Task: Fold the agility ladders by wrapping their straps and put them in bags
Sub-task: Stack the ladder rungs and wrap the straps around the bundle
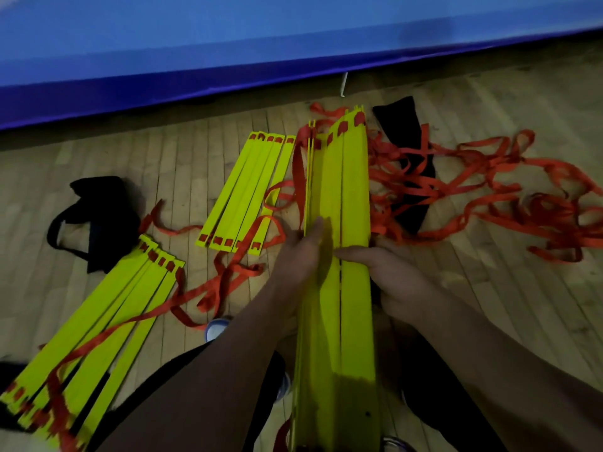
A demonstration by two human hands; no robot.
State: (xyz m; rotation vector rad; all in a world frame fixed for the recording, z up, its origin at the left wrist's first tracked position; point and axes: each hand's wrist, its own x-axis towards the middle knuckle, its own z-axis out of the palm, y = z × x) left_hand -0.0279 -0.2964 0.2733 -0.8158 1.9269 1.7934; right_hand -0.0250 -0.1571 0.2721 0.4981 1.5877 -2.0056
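A: What have your hands got?

B: Your left hand (pixel 301 252) lies with straight fingers pressed against the left side of the yellow rung stack (pixel 339 203). Your right hand (pixel 388 275) curls round its right edge, thumb laid across the top rung.

A: And where is that stack?

B: At centre, running from 6 o'clock toward 12. Its loose orange straps (pixel 473 187) sprawl out to 3 o'clock over a black bag (pixel 408 125) on the wooden floor (pixel 182 171).

A: The other ladders?

B: One fanned rung bundle (pixel 248 190) lies just left of the stack, near 11 o'clock. Another rung bundle (pixel 94 324) lies at 8 o'clock. A second black bag (pixel 101 216) sits at 9 o'clock. A blue mat (pixel 228 44) spans 12 o'clock.
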